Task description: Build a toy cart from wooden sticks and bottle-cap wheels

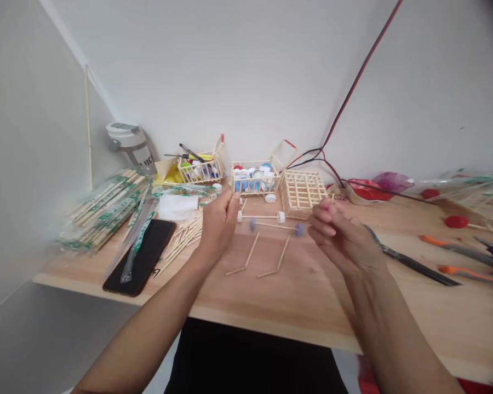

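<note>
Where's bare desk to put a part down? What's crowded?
Bare wood runs along the desk's front edge, from the phone to below the blade, in front of the stick pieces. Crowded: back left around the chopstick bundles and crate, and the right end by the orange-handled tools.
</note>
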